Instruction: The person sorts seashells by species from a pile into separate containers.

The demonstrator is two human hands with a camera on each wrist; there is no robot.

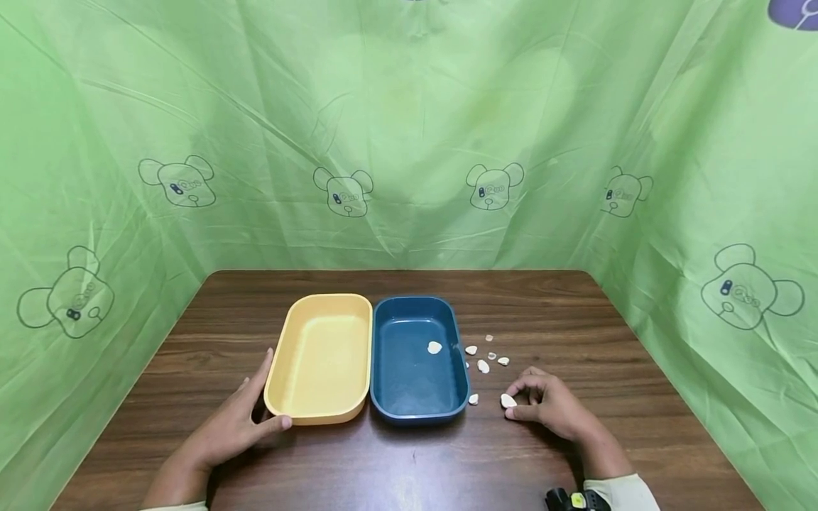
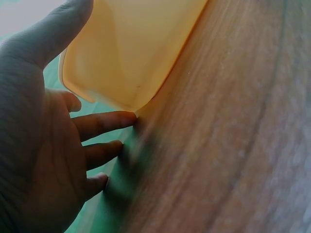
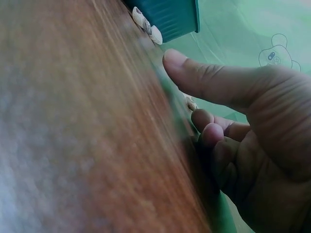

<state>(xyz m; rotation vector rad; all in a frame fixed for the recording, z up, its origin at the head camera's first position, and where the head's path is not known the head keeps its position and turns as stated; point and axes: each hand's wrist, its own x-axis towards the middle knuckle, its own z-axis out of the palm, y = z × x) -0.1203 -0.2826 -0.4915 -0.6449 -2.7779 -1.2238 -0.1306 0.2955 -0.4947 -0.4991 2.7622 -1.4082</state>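
My left hand rests at the near left corner of a yellow tray, thumb by the near rim and extended fingers along the left side. In the left wrist view, a fingertip meets the base of the yellow tray. My right hand pinches a small white shell between thumb and index finger, low over the table. The right wrist view shows the thumb above curled fingers, the pinched shell mostly out of sight. A blue tray holds one white shell.
Several small white shells lie scattered right of the blue tray, with translucent pieces among them. The two trays stand side by side on a brown wooden table. Green curtain surrounds the back and sides.
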